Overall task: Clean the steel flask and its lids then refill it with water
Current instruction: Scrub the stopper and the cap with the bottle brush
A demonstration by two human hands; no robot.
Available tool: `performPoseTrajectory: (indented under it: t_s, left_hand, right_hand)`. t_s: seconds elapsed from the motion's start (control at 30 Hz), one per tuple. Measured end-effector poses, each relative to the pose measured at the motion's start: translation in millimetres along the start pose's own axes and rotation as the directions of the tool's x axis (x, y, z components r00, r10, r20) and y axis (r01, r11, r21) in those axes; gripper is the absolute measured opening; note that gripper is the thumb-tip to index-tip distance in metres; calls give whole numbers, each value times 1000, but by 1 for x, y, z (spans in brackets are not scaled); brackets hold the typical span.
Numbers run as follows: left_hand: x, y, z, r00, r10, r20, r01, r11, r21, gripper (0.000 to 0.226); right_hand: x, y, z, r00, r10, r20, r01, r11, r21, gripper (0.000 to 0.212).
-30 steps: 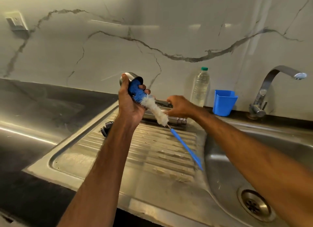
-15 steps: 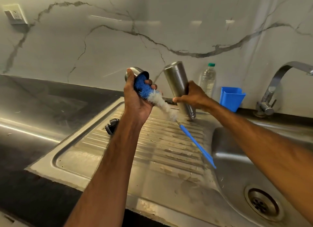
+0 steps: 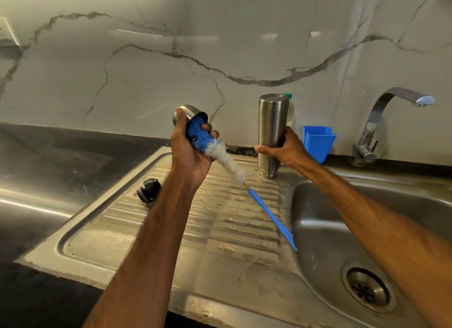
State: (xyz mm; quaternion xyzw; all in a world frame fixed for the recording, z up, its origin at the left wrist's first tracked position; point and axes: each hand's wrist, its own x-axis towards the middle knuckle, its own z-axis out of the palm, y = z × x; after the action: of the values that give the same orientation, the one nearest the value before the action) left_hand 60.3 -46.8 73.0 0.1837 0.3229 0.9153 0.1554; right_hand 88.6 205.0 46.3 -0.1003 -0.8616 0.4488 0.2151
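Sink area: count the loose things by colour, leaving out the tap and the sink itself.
Steel: 2, the flask and the cup lid
Blue: 2, the bottle brush and the tub
Black: 1, the stopper
Clear: 1, the plastic bottle, mostly hidden behind the flask
Total: 6

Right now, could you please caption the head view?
Left hand holds the steel cap with a bottle brush inside; right hand grips the steel flask standing on the drainboard.

wall (image 3: 220, 46): white marble, grey veins | counter (image 3: 49, 161): dark, glossy | sink (image 3: 318, 220): steel, drainboard (image 3: 220, 232) left | socket (image 3: 5, 34): far left
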Motion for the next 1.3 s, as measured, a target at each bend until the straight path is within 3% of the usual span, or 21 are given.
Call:
performPoseTrajectory:
  t_s: [0.47,0.6,0.67,0.73,0.8,0.87,0.97,1.1,1.2,1.3]
  left_hand:
    - [0,-14,5,999,-40,21,39,998,53,47]
    - [0,-17,5,999,-39,15,38,998,50,47]
    - [-1,-19,6,999,-40,2,40,998,47,47]
    - [-2,-22,9,999,-38,-12,39,998,43,47]
    - [-4,-27,14,999,-32,-29,34,998,46,48]
    - [-9,-34,21,998,-21,-57,23,999,48,47]
    - [-16,-44,31,991,7,-130,-4,1000,29,46]
    - [-22,-56,35,985,3,-173,-8,1000,-26,51]
    - [-29,-65,41,985,8,-171,-2,999,35,60]
    - [-35,-73,53,985,-5,-174,18,997,78,84]
  right_hand:
    - [-15,8,-8,994,96,42,-95,995,-31,78]
    - [-32,-5,-14,985,162,61,-152,978,-143,62]
    - [-52,-16,-18,979,204,1,-199,954,-222,46]
    - [-76,-20,-23,992,102,-77,-116,972,-206,44]
    - [-109,-27,-28,1000,-31,0,31,997,-76,48]
    - [-141,-36,-32,981,-29,191,12,996,94,55]
    - [-171,-30,-36,944,5,329,-27,998,62,48]
    - [-188,-14,-47,996,10,91,-21,992,120,26]
    - [-191,-11,-67,992,-49,-119,55,997,54,13]
    - [-193,-8,-96,993,-88,-84,90,996,15,6]
